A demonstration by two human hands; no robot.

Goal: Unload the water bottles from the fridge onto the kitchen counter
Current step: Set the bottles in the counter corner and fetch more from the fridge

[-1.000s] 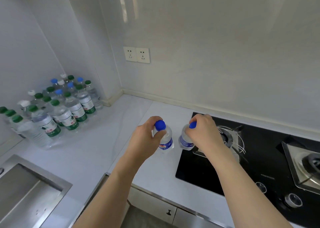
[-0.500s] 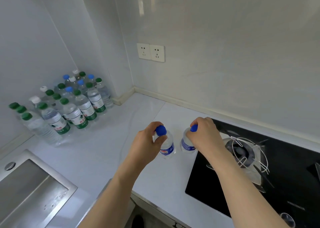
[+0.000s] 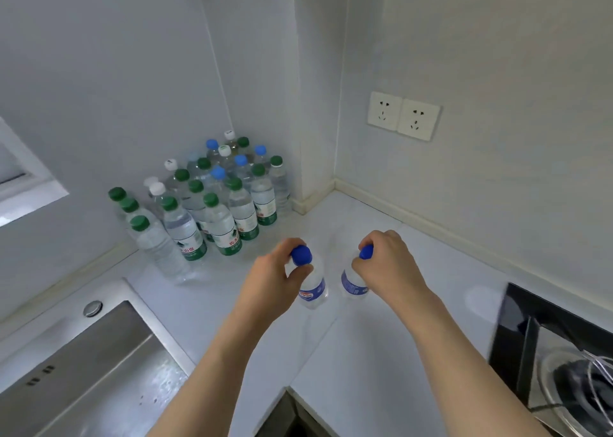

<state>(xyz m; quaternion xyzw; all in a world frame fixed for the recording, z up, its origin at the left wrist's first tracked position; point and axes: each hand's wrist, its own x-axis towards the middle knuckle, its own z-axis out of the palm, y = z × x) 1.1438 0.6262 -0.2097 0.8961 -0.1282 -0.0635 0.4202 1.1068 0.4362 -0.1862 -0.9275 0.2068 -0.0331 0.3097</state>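
Hands grip two blue-capped bottles by their necks: left hand (image 3: 277, 279) one bottle (image 3: 311, 289), right hand (image 3: 386, 267) the other bottle (image 3: 353, 284), above the counter (image 3: 365, 353); a bottle cluster (image 3: 212, 204) stands far left, a sink (image 3: 83, 370) near left.

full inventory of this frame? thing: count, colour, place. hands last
bottle in left hand: 1, clear, blue cap and label, over the counter centre
bottle in right hand: 1, clear, blue cap and label, beside the first
bottle cluster: about twenty, exact count unclear, clear with green, blue and white caps, standing in the counter's back left corner
counter: 1, white, L-shaped
sink: 1, steel, lower left
hob: 1, black glass, right edge, with a burner
wall sockets: 2, cream, wall above the counter
left hand: grips its bottle at the neck, below the cap
right hand: grips its bottle around the cap
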